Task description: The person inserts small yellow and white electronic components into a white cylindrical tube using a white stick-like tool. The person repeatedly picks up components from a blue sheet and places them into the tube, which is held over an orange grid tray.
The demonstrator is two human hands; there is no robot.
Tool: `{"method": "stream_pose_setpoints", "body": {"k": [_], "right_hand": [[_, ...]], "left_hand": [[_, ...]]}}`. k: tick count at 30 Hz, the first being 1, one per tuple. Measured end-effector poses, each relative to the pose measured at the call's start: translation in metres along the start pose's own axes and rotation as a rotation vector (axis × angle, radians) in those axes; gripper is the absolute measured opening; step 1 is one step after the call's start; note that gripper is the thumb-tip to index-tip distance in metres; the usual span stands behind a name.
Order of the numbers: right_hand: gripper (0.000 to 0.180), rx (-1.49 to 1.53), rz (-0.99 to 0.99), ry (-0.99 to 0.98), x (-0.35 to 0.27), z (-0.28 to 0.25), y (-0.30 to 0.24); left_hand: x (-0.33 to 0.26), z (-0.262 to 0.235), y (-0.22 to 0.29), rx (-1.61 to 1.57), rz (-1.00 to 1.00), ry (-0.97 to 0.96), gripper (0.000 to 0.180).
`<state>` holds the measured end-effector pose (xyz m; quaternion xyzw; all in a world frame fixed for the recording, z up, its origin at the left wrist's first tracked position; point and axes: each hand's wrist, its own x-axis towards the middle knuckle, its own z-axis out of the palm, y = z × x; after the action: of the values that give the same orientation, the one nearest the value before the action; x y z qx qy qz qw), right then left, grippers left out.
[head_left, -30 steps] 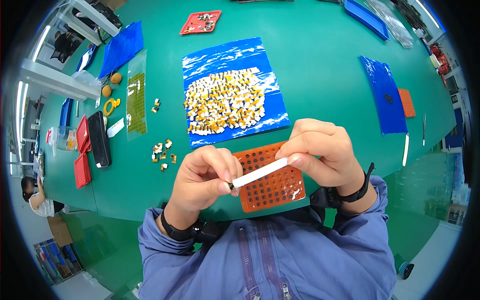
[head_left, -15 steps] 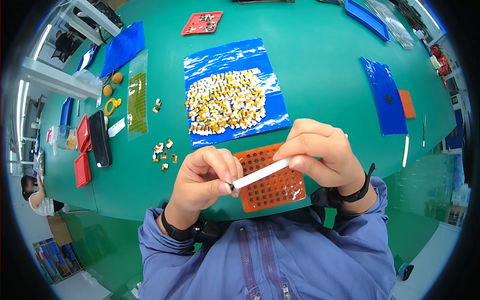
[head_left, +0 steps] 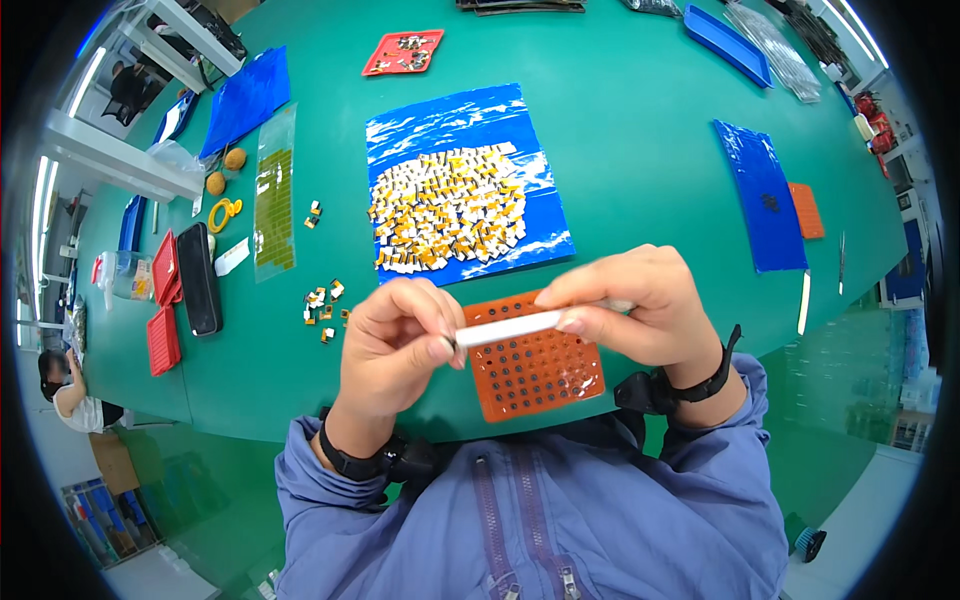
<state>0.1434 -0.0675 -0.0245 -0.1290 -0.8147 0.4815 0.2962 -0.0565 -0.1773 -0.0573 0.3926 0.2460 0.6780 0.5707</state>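
So the right hand (head_left: pixel 640 315) is pinching a thin white strip (head_left: pixel 510 327) near its right end with fingers closed around it, while the left hand (head_left: pixel 395 350) is nipping the other end between thumb and fingertip, both hovering just above the orange perforated tray (head_left: pixel 535 370) at the near edge of the green table (head_left: pixel 640 150). That strip is looking light, slim and probably a bit bendy, so gripping it by the ends like this seems the way to go. Further back, a blue sheet (head_left: pixel 450 120) is carrying a heap of small white-and-yellow pieces (head_left: pixel 445 208), with a few loose pieces (head_left: pixel 322 300) sitting off to the left, nothing really getting in the way.
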Motion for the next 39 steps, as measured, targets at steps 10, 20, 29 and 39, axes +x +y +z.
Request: {"method": "stream_pose_setpoints", "body": {"k": [10, 20, 29, 39], "right_hand": [[0.014, -0.099, -0.268, 0.073, 0.008, 0.007, -0.014], [0.018, -0.187, -0.326, 0.080, 0.009, 0.021, -0.012], [0.020, 0.029, -0.194, 0.183, 0.006, 0.011, -0.001], [0.014, 0.173, -0.162, 0.216, 0.002, 0.005, 0.003]], "left_hand": [[-0.015, -0.029, 0.051, 1.042, -0.052, 0.202, 0.009], [-0.022, -0.062, 0.088, 1.971, -0.118, -0.006, 0.010], [0.021, -0.066, 0.047, 1.805, -0.128, -0.126, 0.018], [0.028, -0.074, 0.037, 1.750, -0.208, -0.079, 0.020]]}}
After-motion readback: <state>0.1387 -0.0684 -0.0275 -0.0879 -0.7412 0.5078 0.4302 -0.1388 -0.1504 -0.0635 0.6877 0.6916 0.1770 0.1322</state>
